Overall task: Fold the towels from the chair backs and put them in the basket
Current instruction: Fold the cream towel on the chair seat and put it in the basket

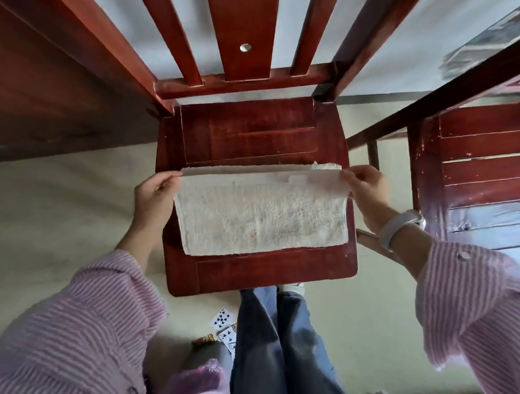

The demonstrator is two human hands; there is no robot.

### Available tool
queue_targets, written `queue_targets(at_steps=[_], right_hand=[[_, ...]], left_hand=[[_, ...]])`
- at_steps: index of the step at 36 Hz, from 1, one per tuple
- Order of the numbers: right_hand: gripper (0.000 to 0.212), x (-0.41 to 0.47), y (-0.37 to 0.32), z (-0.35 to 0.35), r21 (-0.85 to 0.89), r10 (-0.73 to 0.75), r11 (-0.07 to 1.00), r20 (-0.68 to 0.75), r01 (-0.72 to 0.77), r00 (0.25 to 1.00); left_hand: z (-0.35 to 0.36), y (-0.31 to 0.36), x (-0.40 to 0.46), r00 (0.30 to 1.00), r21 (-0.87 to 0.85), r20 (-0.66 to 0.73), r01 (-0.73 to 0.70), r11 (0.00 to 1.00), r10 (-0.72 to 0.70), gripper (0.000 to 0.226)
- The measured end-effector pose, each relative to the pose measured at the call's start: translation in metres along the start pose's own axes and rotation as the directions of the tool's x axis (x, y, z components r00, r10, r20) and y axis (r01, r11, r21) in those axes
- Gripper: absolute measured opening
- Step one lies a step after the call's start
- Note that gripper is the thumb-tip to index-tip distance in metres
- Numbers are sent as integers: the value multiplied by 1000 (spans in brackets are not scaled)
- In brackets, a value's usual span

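Note:
A cream towel (262, 211) lies folded over on the seat of a red-brown wooden chair (250, 131) right below me. My left hand (154, 195) pinches the upper layer's far left corner. My right hand (365, 183) pinches the far right corner, with a white band on that wrist. The top layer is lifted slightly, and a strip of the lower layer shows beyond it. The chair back's slats rise at the top of the view. No basket is in view.
A second wooden chair (475, 172) stands close on the right. A dark wooden panel (54, 86) fills the upper left. Playing cards (224, 323) lie on the pale floor beside my legs. A purple fuzzy thing (198, 381) sits at the bottom.

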State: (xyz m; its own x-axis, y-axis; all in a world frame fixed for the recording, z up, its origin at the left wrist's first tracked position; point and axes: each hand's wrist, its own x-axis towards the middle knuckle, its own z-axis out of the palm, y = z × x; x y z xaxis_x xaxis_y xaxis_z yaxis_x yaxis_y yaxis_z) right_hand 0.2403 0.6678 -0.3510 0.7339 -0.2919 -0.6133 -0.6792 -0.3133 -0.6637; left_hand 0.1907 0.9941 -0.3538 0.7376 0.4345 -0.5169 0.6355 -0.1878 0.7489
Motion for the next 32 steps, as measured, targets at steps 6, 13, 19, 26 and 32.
queue_targets(at_steps=[6,13,19,26,32], right_hand=[[18,24,2,14,-125,-98,988,-81,88,992],[17,35,1,23,-247,-88,967,-112,58,990],[22,33,-10,26,-354,-86,934,-119,39,989],[22,36,-10,28,-462,-95,886,-95,41,991],[28,42,-11,27,-250,77,963,-105,-101,991]], left_hand=[[15,-11,26,996,125,-37,-80,989,85,19],[23,-20,39,990,258,-91,-76,963,103,20],[30,-12,45,984,375,-124,-70,925,125,22],[33,-13,52,979,582,-58,-127,803,197,22],[34,-8,48,974,597,-128,-76,799,188,27]])
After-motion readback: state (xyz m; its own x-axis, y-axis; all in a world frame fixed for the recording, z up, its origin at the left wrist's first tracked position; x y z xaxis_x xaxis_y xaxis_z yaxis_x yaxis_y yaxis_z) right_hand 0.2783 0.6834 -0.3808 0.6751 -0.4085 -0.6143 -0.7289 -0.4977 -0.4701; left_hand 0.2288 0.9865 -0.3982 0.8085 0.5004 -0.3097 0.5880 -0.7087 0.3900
